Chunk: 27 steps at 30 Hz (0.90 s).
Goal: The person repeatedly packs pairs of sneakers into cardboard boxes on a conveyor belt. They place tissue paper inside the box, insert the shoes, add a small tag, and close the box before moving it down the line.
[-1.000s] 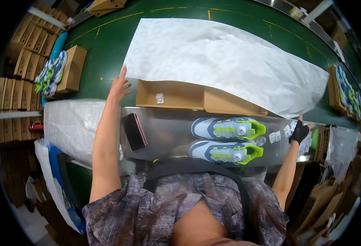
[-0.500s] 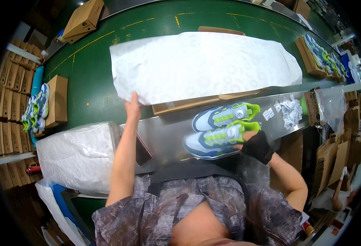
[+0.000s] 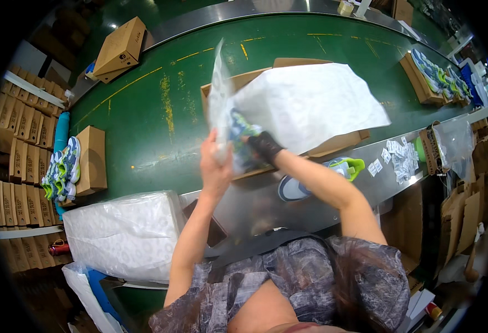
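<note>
My left hand (image 3: 214,158) grips the near edge of a white sheet of wrapping paper (image 3: 319,97), whose left part stands up as a flap. The paper lines an open cardboard box (image 3: 341,144). In its black fingerless glove, my right hand (image 3: 265,147) holds a blue and green sneaker (image 3: 239,126) at the left end of the box, beside the flap. Motion blurs this sneaker, and the hand covers part of it. A second sneaker (image 3: 292,189), pale blue with a lime collar, lies on the metal ledge, partly hidden under my right forearm.
A plastic-wrapped stack of patterned paper (image 3: 124,236) lies at the near left. Small white packets (image 3: 403,161) are heaped on the ledge at right. Sneakers on boxes stand at left (image 3: 63,169) and far right (image 3: 430,72). A closed carton (image 3: 120,47) sits on the green belt (image 3: 144,119).
My right hand has carried one sneaker from the ledge up and left to the box. My left hand has moved right, folding up the paper's left part and uncovering the box's left end.
</note>
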Motion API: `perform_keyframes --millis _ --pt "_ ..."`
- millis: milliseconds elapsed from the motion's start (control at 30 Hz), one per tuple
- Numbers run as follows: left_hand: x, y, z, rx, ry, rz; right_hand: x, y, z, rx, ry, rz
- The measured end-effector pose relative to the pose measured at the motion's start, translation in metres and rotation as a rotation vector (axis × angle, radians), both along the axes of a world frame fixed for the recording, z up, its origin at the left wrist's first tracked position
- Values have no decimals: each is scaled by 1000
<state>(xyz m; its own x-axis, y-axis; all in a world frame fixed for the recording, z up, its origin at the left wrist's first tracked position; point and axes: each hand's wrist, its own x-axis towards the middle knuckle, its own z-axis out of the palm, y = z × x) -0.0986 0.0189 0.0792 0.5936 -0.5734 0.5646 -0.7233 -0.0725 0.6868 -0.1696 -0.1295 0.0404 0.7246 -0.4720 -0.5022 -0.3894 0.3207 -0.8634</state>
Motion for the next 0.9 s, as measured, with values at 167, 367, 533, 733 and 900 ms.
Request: perform_keyframes --millis 167,367,533,733,900 --pt "10 -33 -1 441 471 -372 5 9 -36 -818 -168 644" --pt "46 -47 -55 547 -314 -68 -90 -58 2 -1129 -1 1" --pt "39 -56 -63 1171 -426 -194 -174 -79 18 -894 216 -247" --pt "58 -19 -71 975 -462 -40 -269 -41 24 -929 272 -309" --pt "-3 10 -24 532 61 -372 -263 0 41 -1106 273 199"
